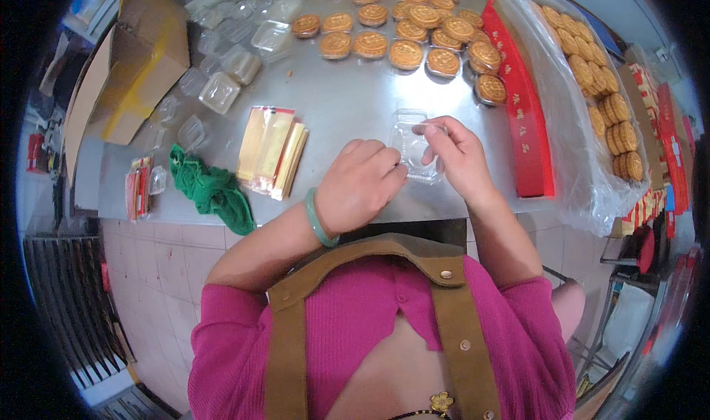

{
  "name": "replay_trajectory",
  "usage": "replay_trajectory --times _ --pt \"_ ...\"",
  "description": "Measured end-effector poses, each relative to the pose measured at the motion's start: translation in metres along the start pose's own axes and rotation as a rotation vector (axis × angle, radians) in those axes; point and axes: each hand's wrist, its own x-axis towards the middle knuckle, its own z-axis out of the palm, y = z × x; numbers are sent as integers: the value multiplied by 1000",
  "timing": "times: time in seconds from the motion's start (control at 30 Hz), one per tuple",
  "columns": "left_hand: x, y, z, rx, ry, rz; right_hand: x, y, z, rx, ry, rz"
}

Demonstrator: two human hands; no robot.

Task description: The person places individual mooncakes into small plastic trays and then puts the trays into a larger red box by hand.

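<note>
Before me, a clear plastic clamshell box (pixel 416 152) is between my two hands, near the front edge of the steel table (pixel 333 115). My right hand (pixel 452 154) grips its right side between thumb and fingers. My left hand (pixel 363 179), with a green bangle on the wrist, has its fingers curled at the box's left edge; whether they pinch it is hidden. Round mooncakes (pixel 406 54), several in clear trays, stand beyond my hands. Gold and red packets (pixel 269 151) lie left of my left hand, beside a green cloth (pixel 213 190).
Empty clear plastic trays (pixel 220 93) are scattered at the left, by an open cardboard box (pixel 150 59). A red ribbon banner (pixel 524 137) bearing writing runs along the right. Beyond it, a plastic-lined container (pixel 566 142) holds stacked mooncakes. Small red packets (pixel 138 190) lie at the front left.
</note>
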Motion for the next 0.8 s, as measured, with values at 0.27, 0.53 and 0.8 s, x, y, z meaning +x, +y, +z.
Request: replay_trajectory --times 0.27,0.53,0.8 --pt "30 17 23 -831 -34 -333 -15 19 -12 428 -200 -281" --pt "25 9 35 -1023 -13 -522 -12 39 -17 323 -138 -325" --pt "17 -22 11 36 271 -273 -14 43 -37 794 37 -129"
